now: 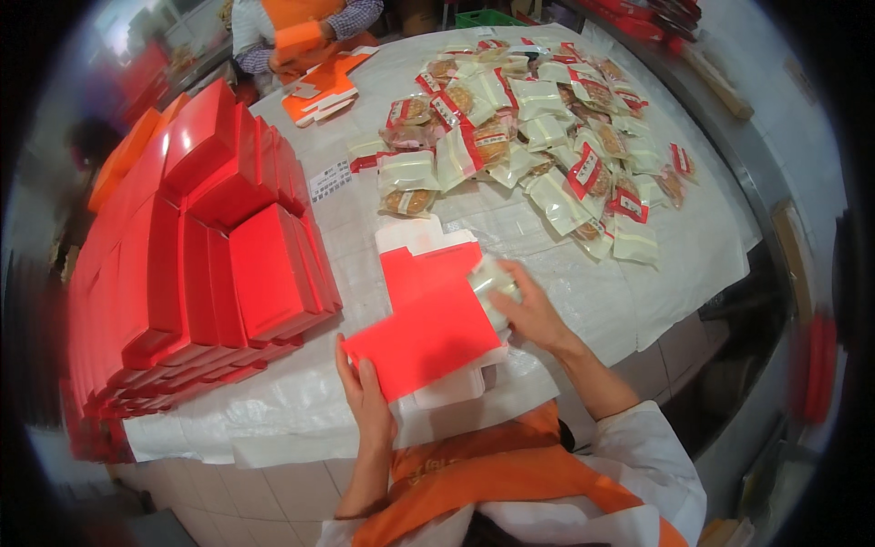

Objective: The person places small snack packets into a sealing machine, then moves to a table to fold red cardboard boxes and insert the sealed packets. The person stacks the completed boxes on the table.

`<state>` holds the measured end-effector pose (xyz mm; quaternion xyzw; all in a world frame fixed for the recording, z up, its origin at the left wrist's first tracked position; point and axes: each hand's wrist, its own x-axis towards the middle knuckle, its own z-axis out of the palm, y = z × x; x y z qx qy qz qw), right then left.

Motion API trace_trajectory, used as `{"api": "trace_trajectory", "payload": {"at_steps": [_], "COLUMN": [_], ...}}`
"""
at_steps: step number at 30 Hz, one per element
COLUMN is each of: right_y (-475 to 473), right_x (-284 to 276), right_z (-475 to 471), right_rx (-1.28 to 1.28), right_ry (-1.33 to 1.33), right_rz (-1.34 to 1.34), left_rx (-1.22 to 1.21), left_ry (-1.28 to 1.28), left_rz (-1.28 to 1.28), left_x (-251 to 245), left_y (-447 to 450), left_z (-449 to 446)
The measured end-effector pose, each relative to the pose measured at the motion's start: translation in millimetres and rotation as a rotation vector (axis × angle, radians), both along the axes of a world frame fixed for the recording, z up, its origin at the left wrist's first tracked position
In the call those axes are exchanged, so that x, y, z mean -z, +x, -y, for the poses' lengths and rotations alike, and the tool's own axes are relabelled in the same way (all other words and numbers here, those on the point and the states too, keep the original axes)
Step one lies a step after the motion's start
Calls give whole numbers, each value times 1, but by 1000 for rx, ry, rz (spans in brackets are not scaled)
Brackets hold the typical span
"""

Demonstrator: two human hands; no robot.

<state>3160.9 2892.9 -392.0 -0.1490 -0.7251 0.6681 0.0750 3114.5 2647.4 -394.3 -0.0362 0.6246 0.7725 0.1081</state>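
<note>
My left hand (366,390) grips the near left edge of a red cardboard box (431,328), thumb on its top face. White inner flaps (417,239) of the box stick out at the far end and along the near side. In my right hand (530,304) is a pale plastic packet (493,284), pinched between thumb and fingers at the box's right side. Whether the packet is partly inside the box I cannot tell. Beyond the box lies a loose heap of wrapped round pastries (492,140) in pale packets with red labels.
Stacked red boxes (266,273) rise on the left of the sheet-covered table (581,328). Across the table, a co-worker's hands (328,31) hold orange card near flat orange box blanks (328,89). A green crate (489,18) stands at the back.
</note>
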Motion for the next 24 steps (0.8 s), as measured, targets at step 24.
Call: {"api": "trace_trajectory", "payload": {"at_steps": [24], "right_y": [45], "right_x": [-27], "right_z": [32], "right_rx": [-405], "right_ry": [53], "right_rz": [-132], "left_rx": [551], "left_ry": [-106], "left_rz": [-215], "left_x": [28], "left_y": [71], "left_z": [29]}}
